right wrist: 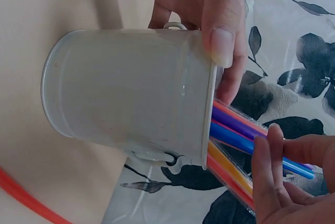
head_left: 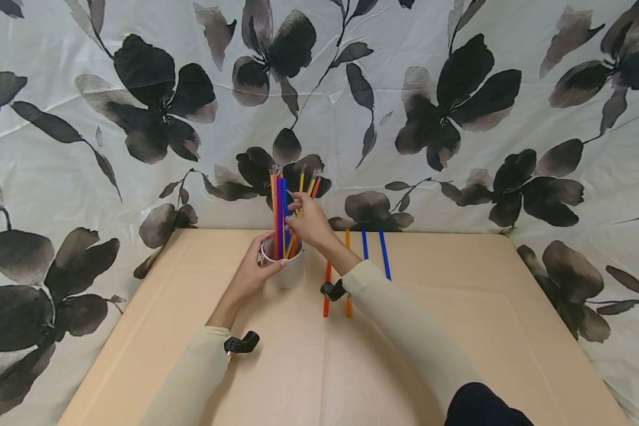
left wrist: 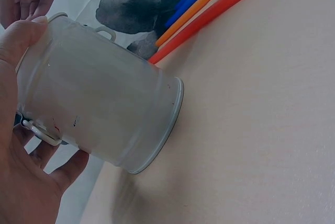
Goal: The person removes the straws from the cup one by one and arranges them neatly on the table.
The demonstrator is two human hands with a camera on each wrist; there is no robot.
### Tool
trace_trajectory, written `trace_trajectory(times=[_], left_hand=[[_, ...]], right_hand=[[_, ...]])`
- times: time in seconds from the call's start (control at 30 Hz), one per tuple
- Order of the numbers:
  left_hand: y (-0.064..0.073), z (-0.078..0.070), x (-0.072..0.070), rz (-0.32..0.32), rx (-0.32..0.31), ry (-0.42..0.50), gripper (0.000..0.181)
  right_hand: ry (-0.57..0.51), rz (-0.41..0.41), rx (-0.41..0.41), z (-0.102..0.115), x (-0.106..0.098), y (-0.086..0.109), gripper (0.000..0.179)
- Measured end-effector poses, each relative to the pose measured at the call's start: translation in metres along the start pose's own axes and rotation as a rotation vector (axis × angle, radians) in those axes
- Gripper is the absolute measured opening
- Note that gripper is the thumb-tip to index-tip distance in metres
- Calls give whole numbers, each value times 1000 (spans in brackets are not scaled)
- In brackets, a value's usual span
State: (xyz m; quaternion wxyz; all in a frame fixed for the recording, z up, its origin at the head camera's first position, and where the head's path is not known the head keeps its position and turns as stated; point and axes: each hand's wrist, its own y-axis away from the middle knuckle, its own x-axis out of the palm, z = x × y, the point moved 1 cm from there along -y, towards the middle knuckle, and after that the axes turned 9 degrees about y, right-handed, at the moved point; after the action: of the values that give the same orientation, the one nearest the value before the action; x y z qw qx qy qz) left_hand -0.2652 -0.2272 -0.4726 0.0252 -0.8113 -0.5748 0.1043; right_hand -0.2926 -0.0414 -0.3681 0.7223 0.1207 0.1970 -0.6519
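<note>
A small white metal bucket [head_left: 290, 275] with side handles stands near the table's far edge. It holds several long coloured straws [head_left: 276, 207], red, purple, blue and yellow among them, some in clear wrappers. My left hand [head_left: 252, 266] grips the bucket's left side at the rim, with the thumb on the near side and fingers behind. Over the opening, my right hand [head_left: 310, 222] pinches a blue straw [right wrist: 235, 135] between thumb and fingers. The straw's lower part is hidden inside the bucket. Yellow and red straws [right wrist: 227, 174] stand right beside these fingers.
To the bucket's right, a red straw [head_left: 326, 305], an orange straw [head_left: 348, 306] and two blue straws [head_left: 385, 257] lie on the wooden table [head_left: 458, 331]. My right forearm crosses over some of them. Behind the table hangs a flowered cloth [head_left: 351, 136].
</note>
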Motion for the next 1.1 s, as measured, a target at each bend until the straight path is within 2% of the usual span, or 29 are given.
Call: trace_trajectory(times=[0.23,0.57,0.97,1.1], left_hand=[[-1,1,2,-22,13,-18,75],[-3,3,3,-27,19,-27,76],[-4,2,4,-17,7,12,77],[-3,-6,5,-11,-8,7,78]], right_hand=[[138,-59,-23,-8,7,-5,49],[407,-108,-38,-10,14,-1,33],[475,-112,-48,-16,22,-2,24],[478,-105,-70,-18,21,-4,23]])
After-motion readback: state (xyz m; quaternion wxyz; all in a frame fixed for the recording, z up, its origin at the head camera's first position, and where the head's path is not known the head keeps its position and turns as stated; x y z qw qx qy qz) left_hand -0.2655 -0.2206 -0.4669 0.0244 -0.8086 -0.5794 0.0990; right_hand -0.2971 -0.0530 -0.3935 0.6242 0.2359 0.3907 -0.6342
